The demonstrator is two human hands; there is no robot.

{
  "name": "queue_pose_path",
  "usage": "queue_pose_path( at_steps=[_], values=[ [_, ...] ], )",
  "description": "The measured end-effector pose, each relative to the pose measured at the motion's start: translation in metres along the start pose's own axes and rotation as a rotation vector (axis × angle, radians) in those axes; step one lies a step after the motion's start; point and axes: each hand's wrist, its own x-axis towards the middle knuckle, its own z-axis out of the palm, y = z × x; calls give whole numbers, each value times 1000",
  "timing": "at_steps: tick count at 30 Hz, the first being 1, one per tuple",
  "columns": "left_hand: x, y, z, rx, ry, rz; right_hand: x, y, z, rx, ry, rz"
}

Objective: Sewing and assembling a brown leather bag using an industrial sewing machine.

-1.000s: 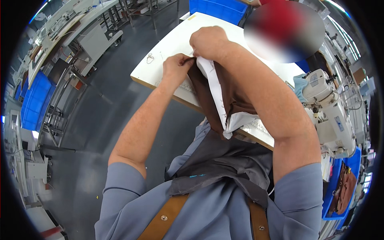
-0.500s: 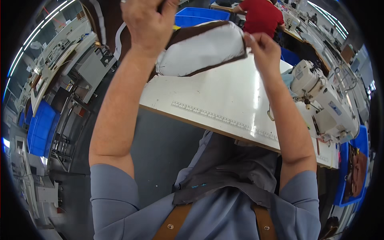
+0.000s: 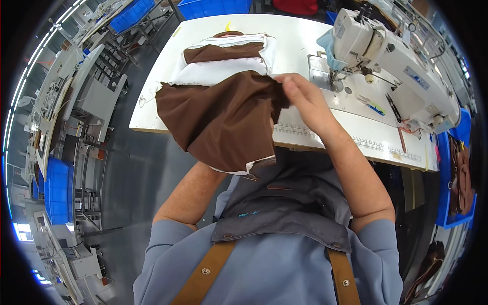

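A brown fabric piece (image 3: 218, 122), its lining side out and creased, hangs over the near left edge of the white sewing table. My right hand (image 3: 307, 101) pinches its right edge between thumb and fingers. Beneath the cloth goes my left forearm (image 3: 190, 190); the cloth covers the left hand, so its fingers do not show. White backing peeks out along the cloth's lower hem. Beyond it, a white-backed panel (image 3: 203, 72) with a brown strip lies on the table, and I cannot tell whether the two are joined.
Right of the cloth stands a white sewing machine (image 3: 401, 66), with snips (image 3: 372, 105) and other small tools beside it. A printed ruler (image 3: 368, 144) runs along the table's front edge. Blue bins stand behind the table (image 3: 213, 9) and at right (image 3: 442, 203).
Both hands have come down and nearer to me. The raised white-backed panel now lies on the table, and brown fabric drapes over my left hand. The view has shifted, showing more of the table.
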Motion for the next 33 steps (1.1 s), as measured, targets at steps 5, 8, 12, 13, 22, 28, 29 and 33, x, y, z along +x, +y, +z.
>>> queue_pose_path(
  at_steps=[5,8,12,13,22,28,29,33],
  values=[
    [7,39,-3,-354,139,-315,11,9,2,-33,-93,108],
    [4,82,-31,-710,-336,-320,12,13,-2,-66,-101,106],
    [15,76,-78,-2030,-760,-120,2,6,-6,-224,-148,50],
    [19,71,-95,-2049,-681,-75,-3,4,-4,-289,-153,-5],
    [37,22,-45,-321,-246,-484,-23,-9,15,-245,-145,-185],
    [13,4,-12,-427,-158,-526,-1,4,-8,-173,-171,-60],
    [15,1,-11,-541,-101,-562,7,8,-11,-166,-170,-42],
    [27,-12,-7,-528,-156,-570,20,19,-9,-225,-22,-42]
  ],
)
